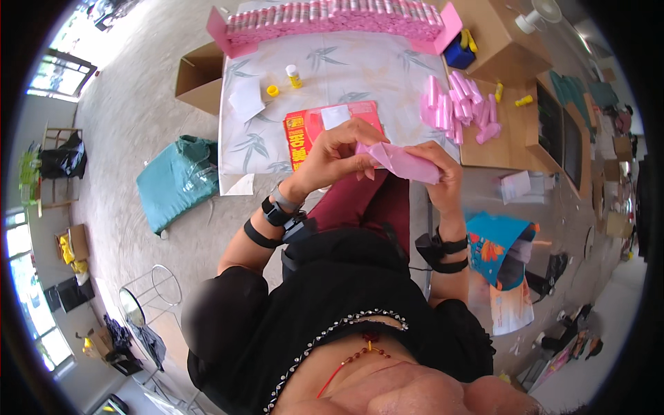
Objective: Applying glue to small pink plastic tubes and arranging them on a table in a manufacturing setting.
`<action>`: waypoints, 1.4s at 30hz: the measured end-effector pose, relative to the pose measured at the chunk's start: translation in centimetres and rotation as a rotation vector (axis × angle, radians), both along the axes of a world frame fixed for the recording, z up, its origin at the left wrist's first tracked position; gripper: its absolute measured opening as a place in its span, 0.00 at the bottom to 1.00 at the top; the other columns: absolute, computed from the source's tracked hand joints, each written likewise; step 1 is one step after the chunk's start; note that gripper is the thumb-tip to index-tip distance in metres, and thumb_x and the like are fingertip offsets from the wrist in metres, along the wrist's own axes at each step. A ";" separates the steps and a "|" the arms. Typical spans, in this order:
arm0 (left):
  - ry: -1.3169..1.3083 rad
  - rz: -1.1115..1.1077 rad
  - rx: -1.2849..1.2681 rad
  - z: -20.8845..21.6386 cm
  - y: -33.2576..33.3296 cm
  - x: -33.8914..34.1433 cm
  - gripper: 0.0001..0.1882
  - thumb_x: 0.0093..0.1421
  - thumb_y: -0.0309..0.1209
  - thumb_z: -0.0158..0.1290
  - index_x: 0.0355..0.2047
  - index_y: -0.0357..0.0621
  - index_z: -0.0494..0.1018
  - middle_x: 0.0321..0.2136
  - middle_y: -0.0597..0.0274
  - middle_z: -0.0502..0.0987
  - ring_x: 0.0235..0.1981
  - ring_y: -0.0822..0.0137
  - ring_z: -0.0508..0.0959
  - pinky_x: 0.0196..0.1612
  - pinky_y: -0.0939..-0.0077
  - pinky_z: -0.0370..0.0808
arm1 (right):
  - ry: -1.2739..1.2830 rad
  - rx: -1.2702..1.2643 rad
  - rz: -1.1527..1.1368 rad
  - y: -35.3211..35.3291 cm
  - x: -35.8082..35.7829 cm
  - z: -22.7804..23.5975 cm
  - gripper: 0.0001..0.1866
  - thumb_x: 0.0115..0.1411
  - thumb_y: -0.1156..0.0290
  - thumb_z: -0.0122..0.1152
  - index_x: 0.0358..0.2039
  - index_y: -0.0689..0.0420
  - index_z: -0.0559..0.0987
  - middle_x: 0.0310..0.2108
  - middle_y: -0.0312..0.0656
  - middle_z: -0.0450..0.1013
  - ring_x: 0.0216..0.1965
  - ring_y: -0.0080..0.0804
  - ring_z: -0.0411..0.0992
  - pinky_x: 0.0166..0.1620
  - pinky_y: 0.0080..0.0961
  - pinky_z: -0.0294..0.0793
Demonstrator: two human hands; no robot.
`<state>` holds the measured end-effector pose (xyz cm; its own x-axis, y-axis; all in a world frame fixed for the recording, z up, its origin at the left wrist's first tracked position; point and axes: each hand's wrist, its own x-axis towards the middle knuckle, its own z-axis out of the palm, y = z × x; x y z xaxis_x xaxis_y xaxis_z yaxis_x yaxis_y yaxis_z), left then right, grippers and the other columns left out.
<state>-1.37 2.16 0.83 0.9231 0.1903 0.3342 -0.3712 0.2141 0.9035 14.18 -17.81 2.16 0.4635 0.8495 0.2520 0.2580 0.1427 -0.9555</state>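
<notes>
Between my hands, over the near edge of the table, is a folded, shiny pink wrapper point(401, 160). My left hand point(340, 152) pinches its left end between thumb and fingers. Its right end is gripped by my right hand point(443, 169), whose fingers curl behind it. Whether anything lies inside the wrapper I cannot tell. Just beyond my left hand, a red printed sheet point(297, 131) lies on the table with a small white paper point(336, 115) on top. Farther off stand a glue stick point(294, 77) and a yellow cap point(272, 90).
A loose pile of pink rolls point(456, 104) lies at the table's right. Along the far edge, a pink tray point(218, 33) holds rows of similar rolls. White papers point(247, 100) rest at the left. A cardboard box point(197, 77) and a teal bundle point(176, 181) flank the table's left side.
</notes>
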 end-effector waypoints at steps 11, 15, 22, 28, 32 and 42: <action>0.191 0.045 -0.188 -1.0 0.7 -0.8 0.09 0.68 0.25 0.54 0.46 0.36 0.73 0.36 0.58 0.80 0.32 0.67 0.84 0.33 0.74 0.83 | -0.535 0.048 -0.036 2.2 -1.0 1.0 0.20 0.53 0.83 0.63 0.48 0.61 0.81 0.42 0.44 0.76 0.42 0.35 0.77 0.46 0.26 0.75; 0.170 0.032 -0.191 -1.4 1.0 -1.3 0.10 0.68 0.26 0.54 0.48 0.36 0.72 0.36 0.58 0.80 0.33 0.68 0.84 0.34 0.74 0.83 | -0.473 0.051 -0.012 2.5 -0.6 0.1 0.23 0.50 0.86 0.64 0.48 0.59 0.82 0.44 0.44 0.76 0.45 0.35 0.77 0.47 0.26 0.75; 0.169 0.003 -0.092 -1.3 1.3 -2.2 0.11 0.67 0.23 0.55 0.49 0.37 0.71 0.40 0.58 0.78 0.36 0.68 0.84 0.39 0.73 0.84 | -0.048 -0.006 0.084 2.4 -0.7 -0.4 0.20 0.57 0.86 0.61 0.50 0.60 0.82 0.44 0.41 0.75 0.37 0.26 0.75 0.37 0.20 0.76; 0.185 0.050 -0.265 -1.8 1.1 -2.1 0.10 0.68 0.24 0.55 0.47 0.37 0.72 0.41 0.58 0.79 0.36 0.70 0.84 0.43 0.74 0.83 | -0.573 0.045 -0.005 3.2 -1.1 0.1 0.16 0.60 0.82 0.62 0.49 0.60 0.82 0.44 0.40 0.75 0.36 0.26 0.75 0.40 0.23 0.77; 0.223 0.016 -0.194 -1.5 1.4 -2.6 0.09 0.68 0.23 0.54 0.47 0.37 0.72 0.43 0.57 0.79 0.37 0.69 0.84 0.45 0.74 0.83 | -0.411 -0.027 0.036 3.0 -0.8 0.1 0.15 0.61 0.79 0.64 0.50 0.60 0.82 0.44 0.40 0.75 0.36 0.25 0.75 0.38 0.22 0.77; 0.048 0.086 0.054 -1.4 1.7 -2.8 0.10 0.65 0.20 0.56 0.47 0.37 0.75 0.44 0.63 0.78 0.44 0.74 0.80 0.50 0.77 0.77 | 0.015 -0.041 0.117 2.7 -0.5 -0.7 0.14 0.64 0.77 0.63 0.51 0.60 0.81 0.43 0.39 0.75 0.33 0.22 0.73 0.34 0.19 0.73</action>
